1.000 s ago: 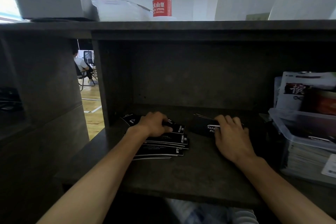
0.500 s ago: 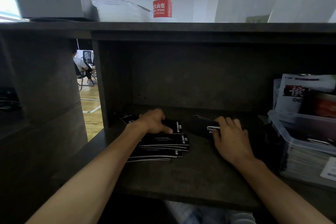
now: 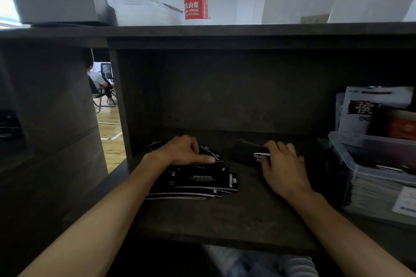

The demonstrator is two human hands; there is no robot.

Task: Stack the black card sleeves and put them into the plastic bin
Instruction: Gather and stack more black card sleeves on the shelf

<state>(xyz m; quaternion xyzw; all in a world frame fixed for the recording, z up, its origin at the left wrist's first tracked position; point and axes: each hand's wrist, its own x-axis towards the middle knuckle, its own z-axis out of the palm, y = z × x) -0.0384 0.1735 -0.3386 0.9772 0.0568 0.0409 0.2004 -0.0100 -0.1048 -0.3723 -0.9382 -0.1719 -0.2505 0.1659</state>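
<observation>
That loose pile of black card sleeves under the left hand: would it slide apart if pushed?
Probably. The black card sleeves lie fanned and offset, so they likely slip over each other. Their thin, flat edges suggest they're light and fairly stiff. The left hand pressing on top may steady them.

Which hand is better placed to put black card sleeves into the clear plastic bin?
Right. The right hand already grips some black card sleeves and lies nearer the clear plastic bin at the right. The left hand rests on the loose pile, farther away.
</observation>
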